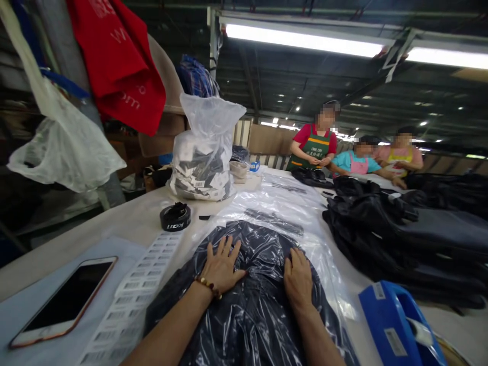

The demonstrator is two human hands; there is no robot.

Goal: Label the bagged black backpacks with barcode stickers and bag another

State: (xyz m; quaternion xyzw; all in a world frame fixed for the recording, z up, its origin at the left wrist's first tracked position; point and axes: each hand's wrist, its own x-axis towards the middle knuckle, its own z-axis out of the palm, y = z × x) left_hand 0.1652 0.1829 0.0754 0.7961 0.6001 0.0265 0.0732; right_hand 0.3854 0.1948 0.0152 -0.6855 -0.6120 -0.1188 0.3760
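Left hand (221, 272) fingers (224, 246) are spread flat and released, gripping nothing, palm down on the garment (251, 315). Right hand (298, 282) is the same: fingers (295, 254) flat, a bit closer together, nothing held. A bead bracelet sits on the left wrist.

The garment, dark and folded, lies btm ctr of the frame, on the table (125, 218) and inside a clear poly bag (328, 264).

Progress, as I judge it: bagging is done and the hands look to be pressing the pkg flat. Can't tell if the bag mouth is closed. No sticker shows on the bag, so labelling and sealing are probably left.

Lower left, just beside the garment: a label sheet (141, 284) w/ rows of barcodes, print too small to read. Left of that is a phone (66, 302), screen dark. Above the sheet is a black coil (175, 217) w/ white letters, approx "KDII", not sure.

Ctr left: a plastic sack (204, 162) stuffed w/ barcode tags, unreadable. Upper left: a red cloth (122, 61) hangs w/ partial white print, only "W" and "om" legible.

Btm right: a blue dispenser (392, 325) w/ small white stickers, text too small. Right side: a pile (400, 229) of dark garments, unbagged as far as I can see.

Far end, upper right: three co-workers at the table, one in a green apron (315, 147) w/ orange stripes. Its print is too small to make out.
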